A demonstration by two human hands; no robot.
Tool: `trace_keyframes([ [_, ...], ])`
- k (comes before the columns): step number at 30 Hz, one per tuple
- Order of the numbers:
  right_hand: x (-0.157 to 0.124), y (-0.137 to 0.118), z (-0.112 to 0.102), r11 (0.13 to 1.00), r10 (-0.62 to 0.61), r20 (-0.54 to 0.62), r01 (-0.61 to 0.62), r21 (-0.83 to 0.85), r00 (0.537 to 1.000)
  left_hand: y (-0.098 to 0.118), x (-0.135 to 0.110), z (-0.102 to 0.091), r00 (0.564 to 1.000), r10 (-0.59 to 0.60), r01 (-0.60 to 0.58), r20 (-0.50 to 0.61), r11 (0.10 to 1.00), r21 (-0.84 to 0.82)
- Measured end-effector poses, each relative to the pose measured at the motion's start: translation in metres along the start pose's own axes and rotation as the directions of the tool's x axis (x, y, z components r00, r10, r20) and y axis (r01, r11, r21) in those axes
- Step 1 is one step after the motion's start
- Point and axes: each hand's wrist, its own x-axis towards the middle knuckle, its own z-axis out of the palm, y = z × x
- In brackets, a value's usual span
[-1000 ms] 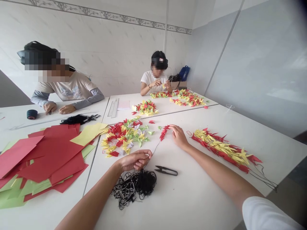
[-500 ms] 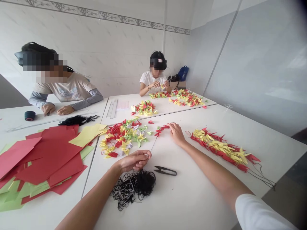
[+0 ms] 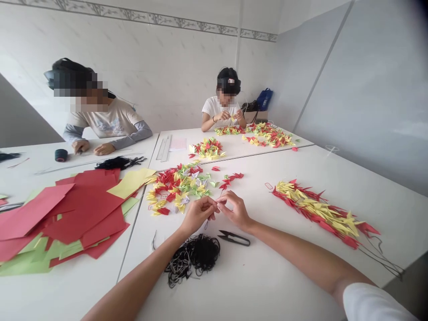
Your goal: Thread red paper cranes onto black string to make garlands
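Observation:
My left hand (image 3: 197,214) and my right hand (image 3: 236,209) meet above the white table (image 3: 267,267), fingertips pinched together on a thin black thread. A short string of red folded paper pieces (image 3: 230,179) lies just beyond them. A tangle of black thread (image 3: 195,256) sits under my left wrist. Black thread snips (image 3: 234,237) lie beside my right hand. A loose pile of red, yellow and green folded pieces (image 3: 177,187) is ahead on the left. A long finished red-and-yellow garland (image 3: 321,211) lies to the right.
Red, yellow and green paper sheets (image 3: 67,214) cover the left table. Two other people sit at the far tables, one folding by more paper piles (image 3: 264,136), one near a dark thread spool (image 3: 61,155). Metal rulers (image 3: 165,148) lie in the middle.
My right hand left the red string of pieces and came back to meet my left hand, which rose off the thread tangle. The head camera shifted slightly left.

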Motion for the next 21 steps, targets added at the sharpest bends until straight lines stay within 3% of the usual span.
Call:
trace_keyframes([
  [3, -0.001, 0.001, -0.004, 0.999, -0.028, 0.020, 0.028, 0.021, 0.999, 0.005, 0.000, -0.002, 0.999, 0.041, -0.044, 0.022, 0.982, 0.181],
  [5, -0.003, 0.002, -0.004, 0.999, 0.007, 0.061, -0.010, 0.052, 0.998, 0.012, 0.002, -0.014, 0.992, 0.124, -0.120, 0.016, 0.905, 0.409],
  [7, -0.006, 0.004, -0.004, 0.993, 0.071, 0.100, -0.079, 0.083, 0.993, 0.019, 0.006, -0.036, 0.980, 0.195, -0.125, -0.028, 0.726, 0.676],
  [9, -0.007, 0.006, -0.002, 0.988, 0.114, 0.110, -0.124, 0.092, 0.987, 0.025, 0.008, -0.065, 0.975, 0.177, 0.021, -0.134, 0.529, 0.848],
  [12, -0.007, 0.008, -0.001, 0.988, 0.128, 0.085, -0.135, 0.076, 0.988, 0.028, 0.007, -0.108, 0.961, 0.121, 0.213, -0.248, 0.245, 0.946],
  [14, -0.006, 0.009, 0.000, 0.988, 0.129, 0.085, -0.136, 0.076, 0.988, 0.024, 0.005, -0.127, 0.962, 0.022, 0.266, -0.272, 0.138, 0.954],
  [17, -0.005, 0.010, 0.000, 0.986, 0.131, 0.101, -0.140, 0.085, 0.986, 0.012, 0.004, -0.139, 0.962, -0.116, 0.260, -0.248, 0.111, 0.959],
  [21, -0.002, 0.010, -0.001, 0.988, 0.132, 0.098, -0.139, 0.071, 0.986, 0.008, 0.006, -0.136, 0.949, -0.120, 0.305, -0.293, 0.103, 0.947],
])
